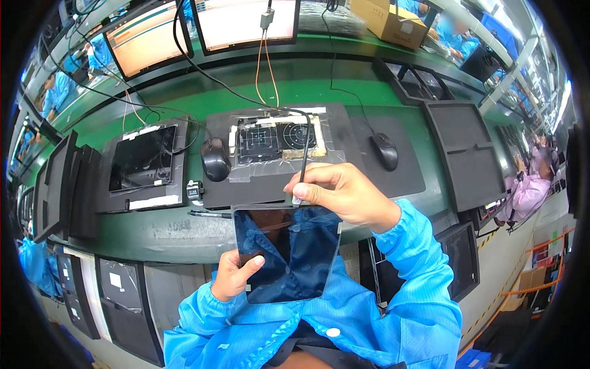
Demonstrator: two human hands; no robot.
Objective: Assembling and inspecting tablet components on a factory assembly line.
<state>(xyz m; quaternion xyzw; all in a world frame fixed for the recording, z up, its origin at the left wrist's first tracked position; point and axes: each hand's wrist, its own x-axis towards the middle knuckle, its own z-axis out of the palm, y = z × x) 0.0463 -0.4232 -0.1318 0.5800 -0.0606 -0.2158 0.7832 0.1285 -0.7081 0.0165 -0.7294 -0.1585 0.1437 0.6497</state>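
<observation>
A tablet point(287, 255) with a dark, glossy screen is held in front of my body, its face reflecting the blue sleeves. My left hand point(235, 275) grips its left edge, thumb on the front; the fingers behind it are hidden. At the tablet's upper edge, my right hand point(344, 192) pinches the plug end of a black cable point(305, 150). The plug meets or nearly meets that edge; I cannot tell whether it is inserted. Just beyond lies a mat with a taped fixture point(279, 140) bearing two dark target patterns.
A second tablet point(142, 158) lies on a padded board at left. Two black mice point(215, 160) point(385, 151), a pen point(209, 214) and a small black device point(195, 190) rest on the green bench. Black trays point(464, 154) stand at right, monitors point(246, 24) behind. Other people work farther off.
</observation>
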